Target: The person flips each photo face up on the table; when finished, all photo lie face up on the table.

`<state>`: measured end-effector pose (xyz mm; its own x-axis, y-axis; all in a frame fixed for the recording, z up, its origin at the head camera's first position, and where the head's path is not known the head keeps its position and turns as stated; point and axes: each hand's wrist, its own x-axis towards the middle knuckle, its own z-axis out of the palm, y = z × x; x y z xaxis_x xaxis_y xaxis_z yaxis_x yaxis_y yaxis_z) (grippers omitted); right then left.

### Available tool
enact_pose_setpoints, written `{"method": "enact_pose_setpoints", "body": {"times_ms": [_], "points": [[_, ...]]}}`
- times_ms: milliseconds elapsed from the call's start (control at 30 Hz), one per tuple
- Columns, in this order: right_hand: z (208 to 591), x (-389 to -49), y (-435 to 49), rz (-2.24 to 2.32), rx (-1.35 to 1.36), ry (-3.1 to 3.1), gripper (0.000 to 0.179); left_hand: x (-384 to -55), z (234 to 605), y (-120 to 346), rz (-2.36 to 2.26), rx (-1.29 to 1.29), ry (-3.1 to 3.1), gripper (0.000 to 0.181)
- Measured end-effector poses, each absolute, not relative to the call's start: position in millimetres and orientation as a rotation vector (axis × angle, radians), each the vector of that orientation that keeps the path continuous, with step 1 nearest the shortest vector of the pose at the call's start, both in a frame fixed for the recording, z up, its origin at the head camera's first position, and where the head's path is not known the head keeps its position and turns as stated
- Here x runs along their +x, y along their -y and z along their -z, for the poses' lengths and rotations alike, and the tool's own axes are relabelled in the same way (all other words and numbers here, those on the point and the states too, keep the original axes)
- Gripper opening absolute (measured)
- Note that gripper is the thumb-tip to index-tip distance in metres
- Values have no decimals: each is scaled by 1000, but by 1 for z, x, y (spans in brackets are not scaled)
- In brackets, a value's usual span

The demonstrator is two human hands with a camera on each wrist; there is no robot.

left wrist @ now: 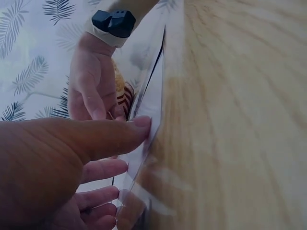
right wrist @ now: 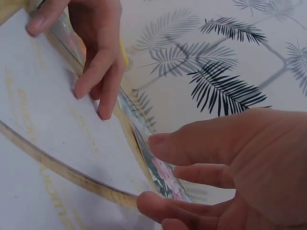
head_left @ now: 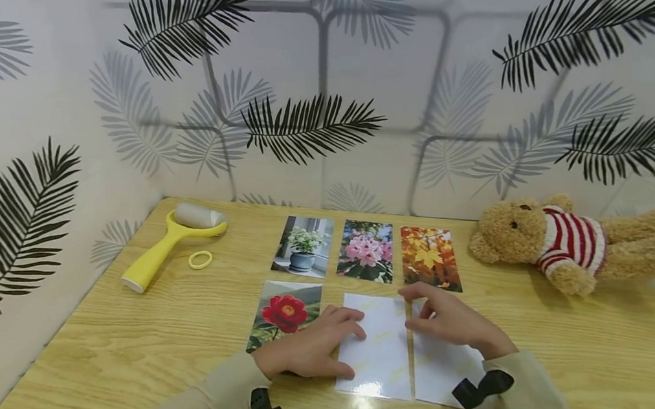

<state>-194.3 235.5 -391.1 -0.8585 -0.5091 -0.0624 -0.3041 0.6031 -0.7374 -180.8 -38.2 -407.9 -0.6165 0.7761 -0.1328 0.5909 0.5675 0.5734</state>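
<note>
A face-down white photo card (head_left: 378, 358) with faint yellow print lies on the table in front of me. My left hand (head_left: 317, 346) rests along its left edge, fingertips and thumb touching the card. At its top right corner is my right hand (head_left: 452, 316), a fingertip touching the corner; thumb and index finger (right wrist: 156, 203) stand apart in the right wrist view. Beside it on the right lies a second face-down card (head_left: 435, 379), partly under my right hand and wrist. A red flower photo (head_left: 285, 311) lies face up on the left, partly hidden by my left hand.
Along the back lie a potted plant photo (head_left: 303, 248), a pink flower photo (head_left: 367, 250) and an autumn leaf photo (head_left: 430, 259). A yellow-handled lint roller (head_left: 159, 251) and a yellow ring (head_left: 200, 260) are at left. A teddy bear (head_left: 572, 242) lies at right.
</note>
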Motion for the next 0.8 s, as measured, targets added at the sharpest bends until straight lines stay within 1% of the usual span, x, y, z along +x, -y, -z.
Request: {"method": "enact_pose_setpoints", "body": {"times_ms": [167, 367, 467, 533, 600, 667, 800], "points": [[393, -196, -242, 1356, -616, -2453, 43, -180, 409, 38, -734, 1097, -2420, 44], [397, -195, -239, 1584, -503, -2271, 56, -181, 413, 38, -755, 1103, -2423, 44], [399, -195, -235, 1530, -525, -2265, 45, -181, 414, 38, -765, 1110, -2421, 44], [401, -193, -232, 1450, -589, -2246, 34, -181, 414, 38, -764, 1112, -2423, 44], [403, -192, -227, 1353, -675, -2197, 28, -181, 415, 40, -771, 1117, -2421, 44], [404, -189, -222, 1273, -746, -2146, 27, -181, 415, 40, -778, 1112, -2418, 45], [403, -185, -217, 1181, -779, -2114, 29, -181, 415, 41, -798, 1100, -2409, 45]]}}
